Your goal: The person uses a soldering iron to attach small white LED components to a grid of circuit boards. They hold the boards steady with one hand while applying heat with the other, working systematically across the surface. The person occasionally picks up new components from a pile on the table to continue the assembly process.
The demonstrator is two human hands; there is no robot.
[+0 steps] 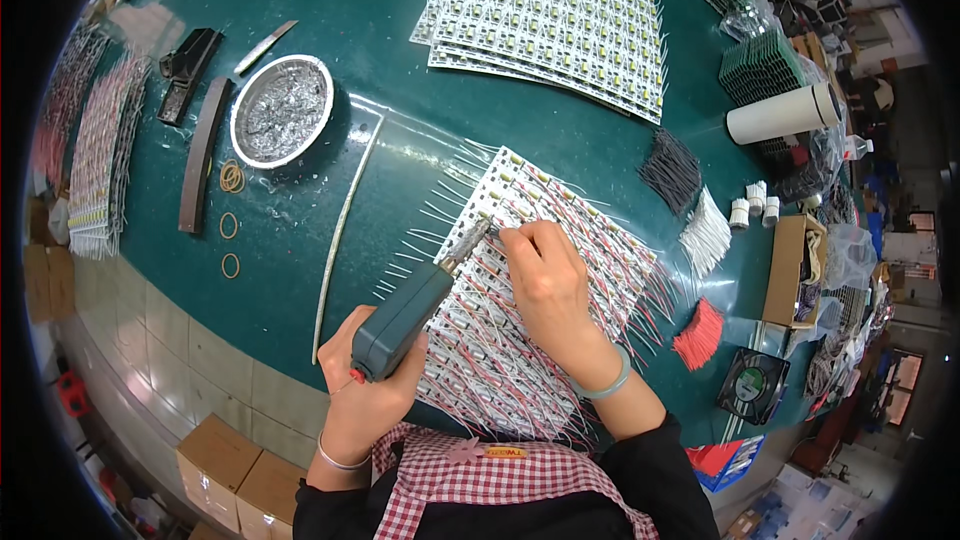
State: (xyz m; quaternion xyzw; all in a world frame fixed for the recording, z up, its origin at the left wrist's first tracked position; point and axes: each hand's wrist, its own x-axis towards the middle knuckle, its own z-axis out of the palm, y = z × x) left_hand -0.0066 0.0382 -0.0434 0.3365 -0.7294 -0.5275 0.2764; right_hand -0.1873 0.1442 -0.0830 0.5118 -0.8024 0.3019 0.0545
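Note:
My left hand point(365, 400) grips a teal soldering gun point(410, 315) whose metal tip point(476, 238) touches the upper edge of a white panel of small circuit boards point(600, 250) fitted with red and white wires. Resting on that panel, my right hand point(545, 275) pinches a thin wire at the spot just right of the tip. A pale green bangle circles my right wrist, and my left wrist wears a thin silver one.
A round tin of solder dross point(282, 110) stands at the left, with rubber bands point(231, 178) and a dark bar point(200, 155) beside it. More board panels point(550, 20) lie at the back. Bundles of black point(672, 170), white point(708, 233) and red wires point(700, 332), a white cylinder point(785, 112) and a small fan point(752, 386) sit on the right.

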